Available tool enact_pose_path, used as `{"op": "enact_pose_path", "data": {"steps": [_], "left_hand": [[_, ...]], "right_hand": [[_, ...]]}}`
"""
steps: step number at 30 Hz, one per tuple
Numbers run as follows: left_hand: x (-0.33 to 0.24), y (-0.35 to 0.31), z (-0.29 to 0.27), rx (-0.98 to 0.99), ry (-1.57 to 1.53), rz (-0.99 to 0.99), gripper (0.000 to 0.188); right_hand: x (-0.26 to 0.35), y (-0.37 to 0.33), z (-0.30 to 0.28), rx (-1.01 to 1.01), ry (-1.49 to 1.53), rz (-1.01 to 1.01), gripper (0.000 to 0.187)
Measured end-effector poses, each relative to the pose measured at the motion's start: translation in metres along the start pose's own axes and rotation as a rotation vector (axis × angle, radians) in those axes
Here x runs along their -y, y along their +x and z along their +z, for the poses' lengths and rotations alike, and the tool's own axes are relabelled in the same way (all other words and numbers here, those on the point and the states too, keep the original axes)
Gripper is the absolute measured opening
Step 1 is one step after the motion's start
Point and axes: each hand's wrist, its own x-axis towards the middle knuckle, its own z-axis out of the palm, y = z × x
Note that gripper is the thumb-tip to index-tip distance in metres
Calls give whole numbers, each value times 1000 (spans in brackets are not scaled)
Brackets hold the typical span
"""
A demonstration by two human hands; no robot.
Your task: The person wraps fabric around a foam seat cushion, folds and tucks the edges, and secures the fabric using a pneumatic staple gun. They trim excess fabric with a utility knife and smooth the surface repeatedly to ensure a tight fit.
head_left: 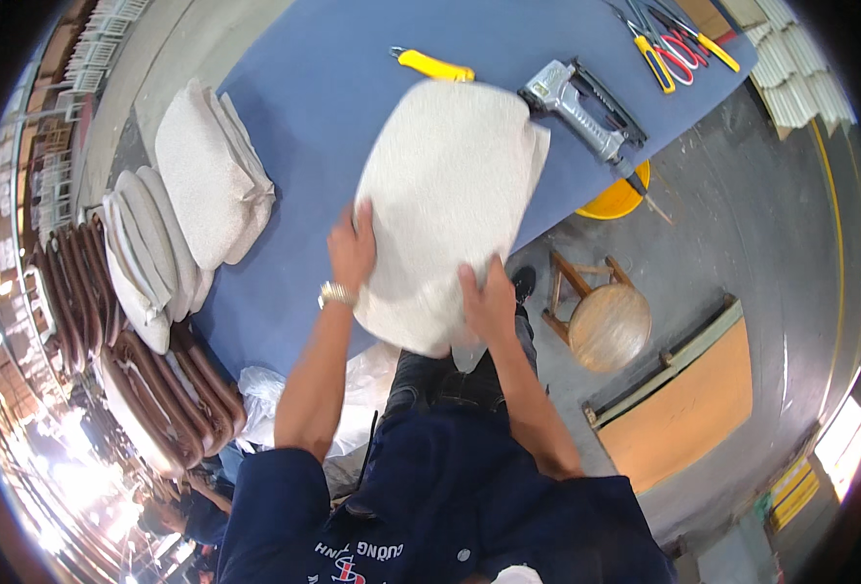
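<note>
A cream fabric-covered seat cushion (450, 185) with rounded corners is held tilted over the near edge of a blue-topped table (294, 58). My left hand (353, 255) grips its left edge, thumb lying on the cream face. At the lower right edge, my right hand (489, 300) is closed on the cushion, its thumb also on top. The fingers behind the cushion are hidden. Just beyond its far edge lies a yellow-handled cutter (434, 66). To the right of the cushion rests a silver staple gun (586, 112) with its hose fitting pointing toward me.
Cream cushions (212, 175) are stacked at the table's left, beside brown frames (158, 399). Pliers and scissors (679, 58) lie at the far right corner. A yellow bucket (620, 195), a wooden stool (610, 326) and an orange board (683, 404) stand right of the table.
</note>
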Motion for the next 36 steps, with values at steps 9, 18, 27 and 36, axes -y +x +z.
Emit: {"op": "enact_pose_path", "data": {"steps": [9,18,27,36], "left_hand": [[-11,68,-22,182,-68,205,71],[19,37,-21,149,-53,333,68],[59,-86,4,79,369,954,70],[69,-90,5,32,523,1169,113]], "right_hand": [[-5,-1,35,-263,667,129,30],[-27,-74,69,-222,810,34,26],[-37,-57,62,-155,452,-55,39],[-42,-62,62,-140,531,-185,35]]}}
